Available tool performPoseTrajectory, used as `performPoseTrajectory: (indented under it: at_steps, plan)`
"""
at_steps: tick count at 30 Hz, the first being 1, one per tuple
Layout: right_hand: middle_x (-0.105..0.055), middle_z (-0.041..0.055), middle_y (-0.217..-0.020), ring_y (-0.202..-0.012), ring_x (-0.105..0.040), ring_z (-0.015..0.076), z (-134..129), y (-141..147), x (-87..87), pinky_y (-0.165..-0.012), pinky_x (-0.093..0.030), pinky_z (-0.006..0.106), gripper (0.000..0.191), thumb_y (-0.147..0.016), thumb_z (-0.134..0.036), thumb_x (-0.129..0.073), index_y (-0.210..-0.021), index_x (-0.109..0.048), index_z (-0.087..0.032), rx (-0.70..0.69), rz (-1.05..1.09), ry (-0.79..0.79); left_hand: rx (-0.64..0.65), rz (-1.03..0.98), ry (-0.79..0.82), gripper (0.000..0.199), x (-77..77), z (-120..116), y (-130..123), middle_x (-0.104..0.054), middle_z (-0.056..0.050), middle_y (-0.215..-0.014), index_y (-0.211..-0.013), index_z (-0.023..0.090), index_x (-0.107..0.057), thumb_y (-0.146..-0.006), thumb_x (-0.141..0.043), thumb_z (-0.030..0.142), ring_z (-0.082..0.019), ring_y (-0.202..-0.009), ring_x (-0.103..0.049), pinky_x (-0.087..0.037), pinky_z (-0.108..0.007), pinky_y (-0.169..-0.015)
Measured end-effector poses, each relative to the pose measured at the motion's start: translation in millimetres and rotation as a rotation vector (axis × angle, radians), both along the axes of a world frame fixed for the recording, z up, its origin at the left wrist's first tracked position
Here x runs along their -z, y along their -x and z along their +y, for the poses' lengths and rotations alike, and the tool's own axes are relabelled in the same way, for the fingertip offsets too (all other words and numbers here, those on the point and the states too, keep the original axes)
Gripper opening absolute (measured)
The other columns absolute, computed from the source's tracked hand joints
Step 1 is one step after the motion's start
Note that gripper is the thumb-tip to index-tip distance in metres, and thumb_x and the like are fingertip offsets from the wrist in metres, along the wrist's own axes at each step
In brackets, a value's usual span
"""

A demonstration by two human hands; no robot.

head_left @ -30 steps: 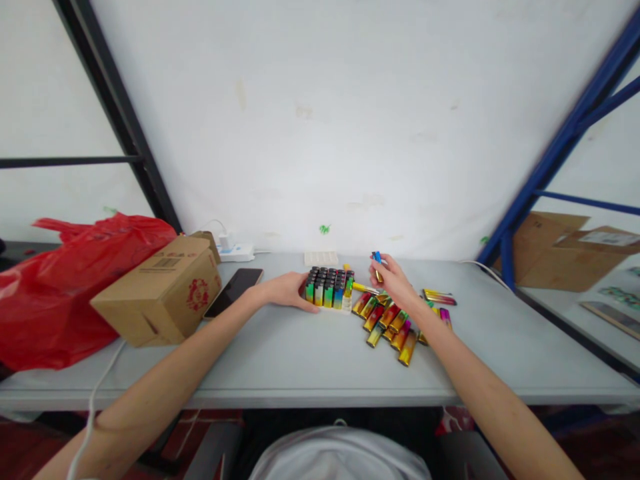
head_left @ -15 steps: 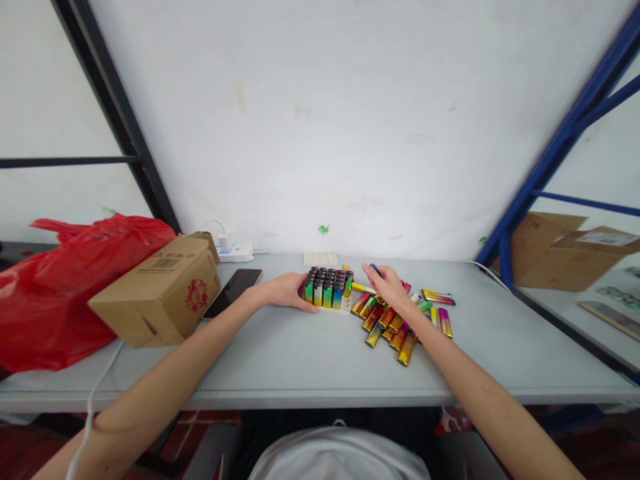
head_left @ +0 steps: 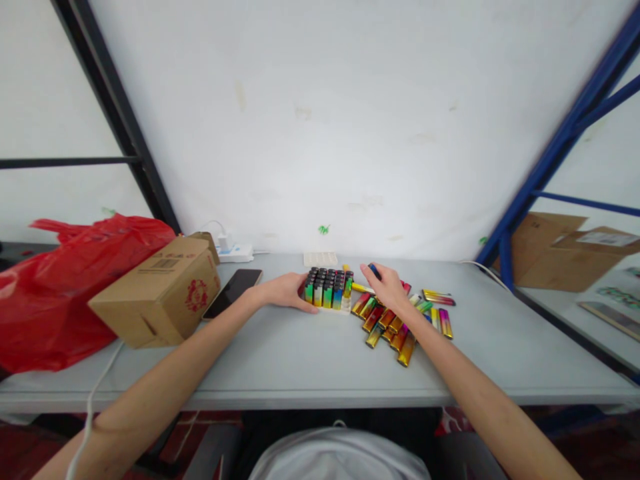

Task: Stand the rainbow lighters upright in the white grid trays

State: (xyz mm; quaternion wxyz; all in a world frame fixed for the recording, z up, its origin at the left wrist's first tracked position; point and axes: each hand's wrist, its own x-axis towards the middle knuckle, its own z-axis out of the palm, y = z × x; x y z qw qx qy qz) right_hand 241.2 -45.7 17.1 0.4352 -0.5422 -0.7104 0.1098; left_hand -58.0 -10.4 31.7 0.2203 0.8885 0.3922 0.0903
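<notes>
Rows of upright, black-topped lighters (head_left: 327, 288) fill most of a white tray (head_left: 346, 308); a few slots at its right end show bare. My left hand (head_left: 293, 292) is wrapped round the left end of the tray. Above the loose lighters, my right hand (head_left: 384, 283) is closed on a dark blue lighter (head_left: 375, 271), mostly hidden by the fingers. Many shiny loose lighters (head_left: 387, 320), gold, red, green and purple, lie heaped to the right of the tray, partly under my right wrist.
A second white tray (head_left: 321, 259) lies by the wall. To the left are a black phone (head_left: 233, 293), a cardboard box (head_left: 159, 290), a red plastic bag (head_left: 75, 287) and a power strip (head_left: 236, 253). An open carton (head_left: 565, 253) stands beyond the blue frame (head_left: 505, 257).
The dark blue lighter has tilted slightly within my right hand, which has shifted a little. My left hand and the tray stay where they were.
</notes>
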Motion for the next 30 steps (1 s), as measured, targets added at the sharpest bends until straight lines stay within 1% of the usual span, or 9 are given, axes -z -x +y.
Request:
performPoseTrajectory:
  at_steps: [3,9,14,17,20,22,25,27,30]
  plan:
    - [-0.037,-0.004,-0.058,-0.059,-0.036,0.0133,-2,2,-0.1,-0.058,-0.025,0.029,0.05,-0.093,-0.06,-0.046,-0.061,-0.038,-0.022,0.004,-0.004,-0.007,0.007,0.004,-0.001,0.084,-0.1,0,0,-0.075,-0.005,-0.117,-0.129,0.021,-0.061,-0.065,-0.079,0.073,-0.027,-0.099,-0.07,-0.052,-0.031,-0.082]
    - [-0.039,-0.0035,-0.056,-0.058,-0.04,0.0141,-3,4,-0.4,-0.058,-0.025,0.029,0.034,-0.088,-0.043,-0.043,-0.061,-0.04,-0.022,0.015,0.014,-0.016,-0.005,0.025,-0.024,0.084,0.8,1,0,-0.075,-0.005,-0.115,-0.127,0.022,-0.063,-0.064,-0.077,0.075,-0.028,-0.097,-0.07,-0.051,-0.031,-0.08]
    - [-0.044,-0.0033,-0.06,-0.061,-0.043,0.0152,-5,4,-2.2,-0.06,-0.029,0.029,0.039,-0.094,-0.051,-0.043,-0.067,-0.043,-0.023,0.013,-0.007,-0.027,-0.012,0.011,-0.003,0.084,0.3,0,-1,-0.075,-0.005,-0.116,-0.128,0.022,-0.062,-0.064,-0.078,0.074,-0.027,-0.099,-0.07,-0.052,-0.031,-0.082]
    - [-0.052,-0.003,-0.066,-0.064,-0.049,0.0165,-8,4,-4.1,-0.063,-0.032,0.028,0.041,-0.099,-0.059,-0.041,-0.082,-0.051,-0.023,-0.018,-0.019,-0.021,-0.009,0.004,0.002,0.083,-0.4,-1,-1,-0.075,-0.005,-0.118,-0.128,0.022,-0.061,-0.064,-0.079,0.073,-0.027,-0.1,-0.07,-0.052,-0.031,-0.083]
    - [-0.056,-0.0024,-0.069,-0.065,-0.053,0.0172,-11,4,-7.2,-0.063,-0.035,0.028,0.038,-0.102,-0.057,-0.038,-0.092,-0.053,-0.023,-0.057,-0.045,-0.029,-0.013,0.001,0.003,0.085,-0.8,-1,-1,-0.075,-0.005,-0.118,-0.129,0.022,-0.061,-0.063,-0.079,0.073,-0.028,-0.1,-0.07,-0.052,-0.031,-0.084]
    - [-0.059,-0.0006,-0.072,-0.068,-0.054,0.0173,-13,5,-9.9,-0.065,-0.037,0.028,0.038,-0.103,-0.054,-0.038,-0.09,-0.054,-0.023,-0.089,-0.077,-0.079,-0.02,0.003,0.007,0.084,-0.7,-1,-1,-0.075,-0.005,-0.116,-0.129,0.022,-0.061,-0.063,-0.079,0.072,-0.027,-0.098,-0.07,-0.052,-0.031,-0.083]
    - [-0.06,0.0019,-0.074,-0.069,-0.053,0.0172,-16,5,-13.9,-0.068,-0.039,0.028,0.042,-0.102,-0.054,-0.042,-0.078,-0.053,-0.022,-0.124,-0.166,-0.171,-0.016,0.006,0.004,0.083,0.0,0,-1,-0.075,-0.005,-0.113,-0.128,0.022,-0.061,-0.064,-0.079,0.072,-0.027,-0.096,-0.07,-0.052,-0.03,-0.08]
    - [-0.057,0.0008,-0.067,-0.063,-0.049,0.0161,-18,6,-15.4,-0.065,-0.037,0.029,0.045,-0.102,-0.055,-0.045,-0.071,-0.052,-0.022,-0.146,-0.222,-0.158,-0.003,0.007,-0.003,0.084,0.5,0,0,-0.075,-0.005,-0.112,-0.128,0.022,-0.061,-0.064,-0.078,0.073,-0.027,-0.095,-0.07,-0.051,-0.03,-0.079]
    - [-0.056,-0.0009,-0.06,-0.056,-0.046,0.0154,-19,8,-14.7,-0.059,-0.034,0.028,0.046,-0.101,-0.056,-0.047,-0.071,-0.056,-0.022,-0.212,-0.251,-0.084,0.003,0.004,-0.002,0.084,0.8,0,0,-0.075,-0.004,-0.111,-0.129,0.022,-0.061,-0.064,-0.078,0.073,-0.026,-0.093,-0.07,-0.051,-0.03,-0.078]
